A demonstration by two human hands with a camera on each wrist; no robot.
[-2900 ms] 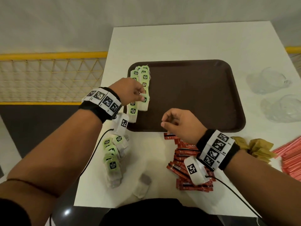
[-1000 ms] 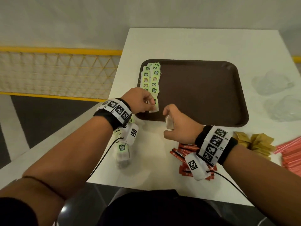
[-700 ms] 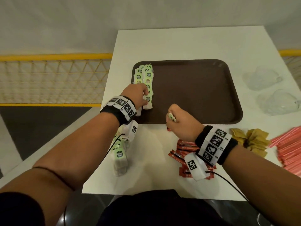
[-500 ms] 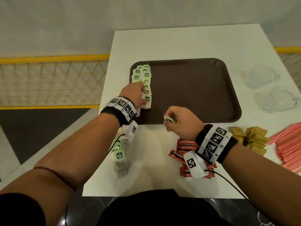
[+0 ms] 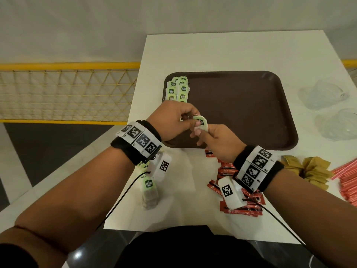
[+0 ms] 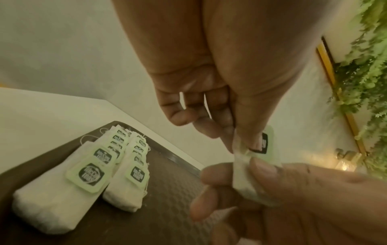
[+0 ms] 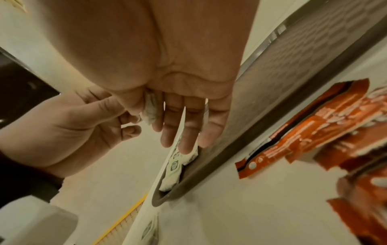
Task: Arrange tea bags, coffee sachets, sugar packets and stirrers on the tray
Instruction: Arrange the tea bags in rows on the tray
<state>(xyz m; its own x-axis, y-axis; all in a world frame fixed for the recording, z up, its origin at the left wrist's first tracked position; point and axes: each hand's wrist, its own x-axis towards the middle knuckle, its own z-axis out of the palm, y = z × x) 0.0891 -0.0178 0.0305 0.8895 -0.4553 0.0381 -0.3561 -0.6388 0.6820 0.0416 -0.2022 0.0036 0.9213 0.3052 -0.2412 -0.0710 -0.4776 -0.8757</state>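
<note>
Nearest me, a few loose tea bags (image 5: 149,187) and the red coffee sachets (image 5: 239,202) wait on the table (image 5: 193,206). Half a second ago my hands were apart; now my right hand (image 5: 218,141) and left hand (image 5: 173,120) both pinch 1 tea bag (image 5: 201,123) over the tray (image 5: 251,105), so I judge it's a handover. Beyond, 2 rows of tea bags (image 5: 177,90) fill the tray's left edge.
</note>
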